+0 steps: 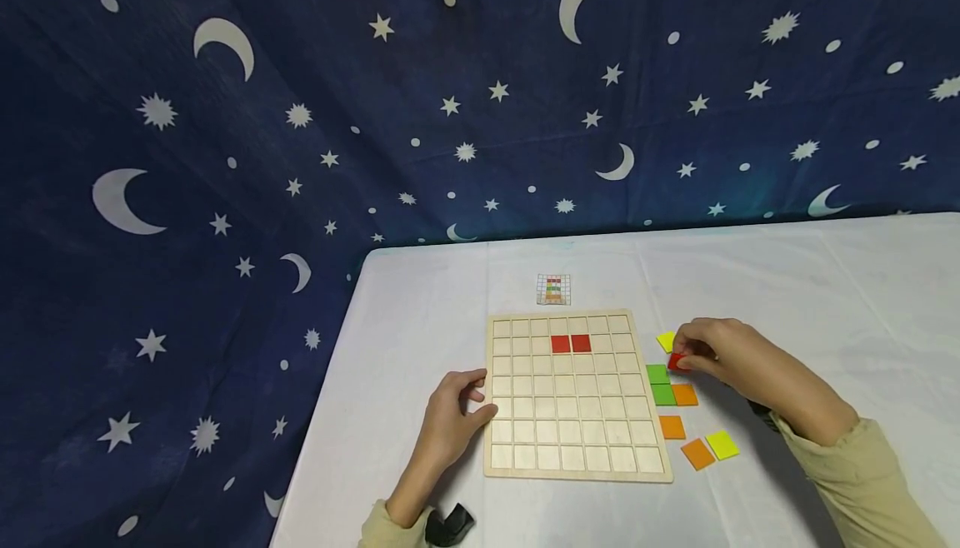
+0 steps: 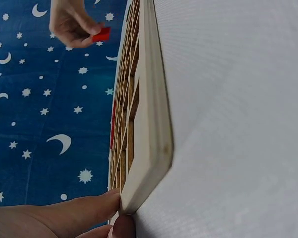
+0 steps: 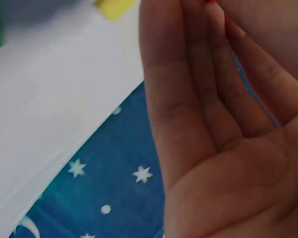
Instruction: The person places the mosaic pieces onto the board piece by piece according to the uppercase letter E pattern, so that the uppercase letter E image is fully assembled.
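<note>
A wooden grid board (image 1: pixel 577 475) lies on the white table, with two red square tiles (image 1: pixel 581 343) side by side in its upper part. My left hand (image 1: pixel 447 416) holds the board's left edge, thumb and fingertips at the rim. In the left wrist view, the fingers (image 2: pixel 84 210) meet the board near a corner. To the right of the board, my right hand (image 1: pixel 723 352) pinches another red tile (image 1: pixel 677 361) between thumb and fingers. That tile also shows in the left wrist view, raised off the table. The right wrist view shows mostly palm and fingers, the tile nearly hidden.
Right of the board lie green tiles (image 1: pixel 663 395), several orange tiles (image 1: pixel 698 454) and yellow tiles (image 1: pixel 722 445). A small pattern card (image 1: pixel 553 289) with coloured squares lies beyond the board. A dark blue cloth (image 1: pixel 465 98) with moons and stars hangs behind the table.
</note>
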### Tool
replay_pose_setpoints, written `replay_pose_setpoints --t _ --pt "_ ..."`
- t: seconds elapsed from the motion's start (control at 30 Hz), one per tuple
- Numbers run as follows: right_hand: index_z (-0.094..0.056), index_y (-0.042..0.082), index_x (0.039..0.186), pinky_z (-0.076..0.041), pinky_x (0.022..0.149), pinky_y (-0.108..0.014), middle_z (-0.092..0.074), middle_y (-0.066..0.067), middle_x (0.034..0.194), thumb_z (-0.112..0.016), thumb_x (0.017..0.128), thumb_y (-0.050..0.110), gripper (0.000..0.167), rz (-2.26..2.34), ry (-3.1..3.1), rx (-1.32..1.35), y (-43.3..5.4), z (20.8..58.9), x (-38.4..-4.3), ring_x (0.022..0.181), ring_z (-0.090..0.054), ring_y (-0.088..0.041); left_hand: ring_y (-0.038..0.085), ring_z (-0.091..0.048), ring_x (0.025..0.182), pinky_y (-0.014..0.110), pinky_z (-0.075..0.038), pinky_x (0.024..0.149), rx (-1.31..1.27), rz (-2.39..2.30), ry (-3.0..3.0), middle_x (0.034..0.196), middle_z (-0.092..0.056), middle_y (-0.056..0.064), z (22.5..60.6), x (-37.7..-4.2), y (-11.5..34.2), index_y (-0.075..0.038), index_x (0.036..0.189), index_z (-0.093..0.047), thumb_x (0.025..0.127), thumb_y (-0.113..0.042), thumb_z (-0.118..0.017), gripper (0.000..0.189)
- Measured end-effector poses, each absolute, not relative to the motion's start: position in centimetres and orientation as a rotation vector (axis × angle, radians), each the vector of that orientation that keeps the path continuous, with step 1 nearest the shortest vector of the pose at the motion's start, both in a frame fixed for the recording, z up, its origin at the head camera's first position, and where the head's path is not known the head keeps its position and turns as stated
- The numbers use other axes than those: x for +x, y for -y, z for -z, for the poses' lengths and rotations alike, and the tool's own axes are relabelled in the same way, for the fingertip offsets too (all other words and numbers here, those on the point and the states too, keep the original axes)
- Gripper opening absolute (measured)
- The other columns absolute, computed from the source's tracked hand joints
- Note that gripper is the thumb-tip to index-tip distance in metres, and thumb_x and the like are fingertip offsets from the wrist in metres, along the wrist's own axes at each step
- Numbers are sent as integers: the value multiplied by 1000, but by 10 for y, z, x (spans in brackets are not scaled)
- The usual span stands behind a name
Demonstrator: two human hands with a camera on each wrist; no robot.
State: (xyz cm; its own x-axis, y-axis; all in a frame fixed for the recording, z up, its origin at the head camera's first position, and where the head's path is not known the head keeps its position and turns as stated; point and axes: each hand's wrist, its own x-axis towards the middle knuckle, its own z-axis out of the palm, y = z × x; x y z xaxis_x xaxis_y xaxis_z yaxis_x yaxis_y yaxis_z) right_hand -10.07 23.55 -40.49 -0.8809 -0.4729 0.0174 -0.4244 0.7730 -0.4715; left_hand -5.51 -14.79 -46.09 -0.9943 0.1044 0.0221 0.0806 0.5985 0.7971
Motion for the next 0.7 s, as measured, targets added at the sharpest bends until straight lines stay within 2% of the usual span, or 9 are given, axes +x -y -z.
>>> replay_pose_setpoints --t 0.7 --pt "-68 16 83 -47 65 -24 -62 9 79 -76 86 9 11 901 -2763 -829 -167 412 -131 70 -51 -5 16 -61 87 22 -43 70 167 -1385 -2794 104 -63 5 460 -55 147 -1 123 -66 80 -4 -79 46"
